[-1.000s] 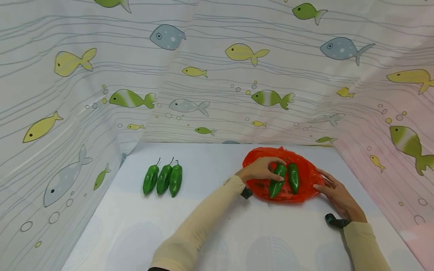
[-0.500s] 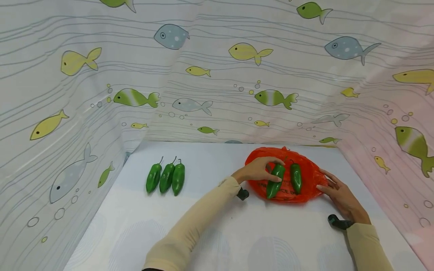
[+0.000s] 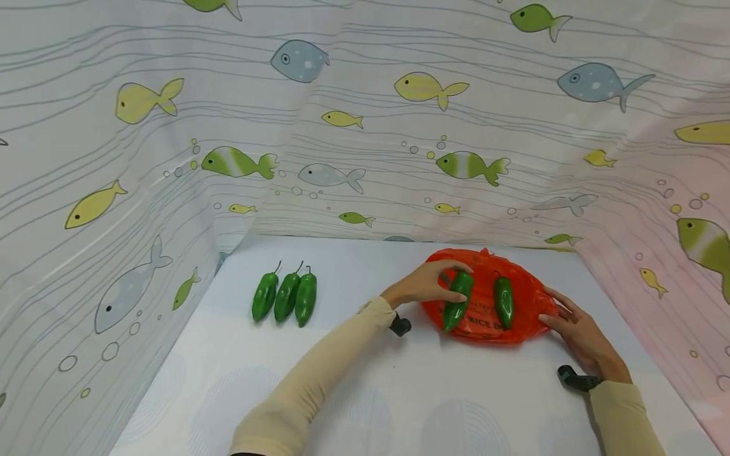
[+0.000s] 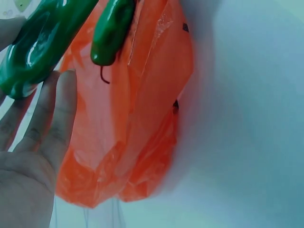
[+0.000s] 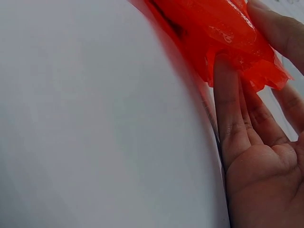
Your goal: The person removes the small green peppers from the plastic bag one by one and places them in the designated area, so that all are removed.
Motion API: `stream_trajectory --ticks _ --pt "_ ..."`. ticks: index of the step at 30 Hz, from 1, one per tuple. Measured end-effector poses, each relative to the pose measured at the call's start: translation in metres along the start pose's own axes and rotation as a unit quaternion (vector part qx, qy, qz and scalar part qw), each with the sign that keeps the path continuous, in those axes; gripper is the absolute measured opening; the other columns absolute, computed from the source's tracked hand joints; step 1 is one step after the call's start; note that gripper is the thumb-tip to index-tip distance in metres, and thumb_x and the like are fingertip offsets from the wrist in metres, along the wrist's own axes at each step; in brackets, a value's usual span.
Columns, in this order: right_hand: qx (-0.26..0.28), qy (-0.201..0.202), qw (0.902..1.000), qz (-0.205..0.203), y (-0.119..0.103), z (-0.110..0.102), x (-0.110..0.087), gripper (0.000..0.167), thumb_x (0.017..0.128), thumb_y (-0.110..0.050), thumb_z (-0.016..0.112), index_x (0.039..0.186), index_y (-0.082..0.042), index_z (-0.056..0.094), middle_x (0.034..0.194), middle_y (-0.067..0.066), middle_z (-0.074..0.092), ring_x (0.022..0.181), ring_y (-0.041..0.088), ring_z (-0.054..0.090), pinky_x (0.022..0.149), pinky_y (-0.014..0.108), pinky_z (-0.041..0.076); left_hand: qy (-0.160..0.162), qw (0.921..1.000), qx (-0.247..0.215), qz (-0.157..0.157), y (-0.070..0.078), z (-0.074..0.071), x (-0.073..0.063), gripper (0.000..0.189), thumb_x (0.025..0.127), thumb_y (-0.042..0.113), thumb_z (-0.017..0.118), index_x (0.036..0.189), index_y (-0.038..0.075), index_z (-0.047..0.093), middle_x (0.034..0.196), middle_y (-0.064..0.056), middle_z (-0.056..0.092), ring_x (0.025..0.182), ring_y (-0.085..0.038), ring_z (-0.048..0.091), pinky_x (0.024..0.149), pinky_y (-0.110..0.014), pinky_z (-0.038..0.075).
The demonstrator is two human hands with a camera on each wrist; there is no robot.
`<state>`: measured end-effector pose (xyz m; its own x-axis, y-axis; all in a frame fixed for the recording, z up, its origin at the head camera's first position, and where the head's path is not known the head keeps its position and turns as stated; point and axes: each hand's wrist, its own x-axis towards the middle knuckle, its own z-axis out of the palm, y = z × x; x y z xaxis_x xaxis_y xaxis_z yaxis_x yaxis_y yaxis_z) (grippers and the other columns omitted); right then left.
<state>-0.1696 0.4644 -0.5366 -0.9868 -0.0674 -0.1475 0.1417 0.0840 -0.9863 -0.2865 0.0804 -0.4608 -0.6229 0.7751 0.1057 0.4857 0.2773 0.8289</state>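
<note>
My left hand (image 3: 423, 284) holds a glossy green chili pepper (image 3: 458, 305) between thumb and fingers, over the left side of a red plastic bag (image 3: 483, 297). In the left wrist view the same pepper (image 4: 40, 42) crosses the thumb and fingertips. A second green pepper (image 3: 504, 303) lies on the bag, to the right of the held one; its thin curved stem shows in the left wrist view. At the bag's right end my right hand (image 3: 584, 335) pinches the gathered plastic, thumb above and fingers beneath, as the right wrist view shows at the crumpled edge (image 5: 259, 71).
Three more green peppers (image 3: 287, 297) lie side by side on the white table (image 3: 353, 278) at the left, stems pointing away. Fabric walls (image 3: 365, 145) printed with fish stand behind and on both sides of the table.
The left hand has shifted left with its pepper, widening the gap to the pepper on the bag. The right hand keeps its grip on the bag. The head view has turned slightly left.
</note>
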Motion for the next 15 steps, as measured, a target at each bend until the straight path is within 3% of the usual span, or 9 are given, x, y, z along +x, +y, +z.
stream_trajectory --ticks 8,15 --pt "0.001 0.001 1.0000 0.001 0.002 0.000 -0.001 0.074 0.104 -0.015 0.064 0.164 -0.033 0.025 0.153 -0.007 0.039 0.118 -0.008 0.054 0.093 0.016 0.051 0.010 0.9999 -0.001 -0.012 -0.001 -0.011 -0.014 0.060 0.088 0.043 0.082 0.142 0.032 0.059 0.137 0.010 0.055 0.112 -0.010 0.057 0.089 -0.026 0.054" --pt "0.007 0.002 1.0000 0.006 0.002 -0.001 0.000 0.074 0.104 -0.015 0.064 0.164 -0.034 0.025 0.153 -0.008 0.038 0.116 -0.009 0.056 0.092 0.016 0.051 0.019 0.9997 0.014 -0.003 -0.006 -0.024 -0.027 0.058 0.089 0.045 0.080 0.142 0.036 0.058 0.136 0.011 0.057 0.114 -0.012 0.057 0.090 -0.029 0.053"
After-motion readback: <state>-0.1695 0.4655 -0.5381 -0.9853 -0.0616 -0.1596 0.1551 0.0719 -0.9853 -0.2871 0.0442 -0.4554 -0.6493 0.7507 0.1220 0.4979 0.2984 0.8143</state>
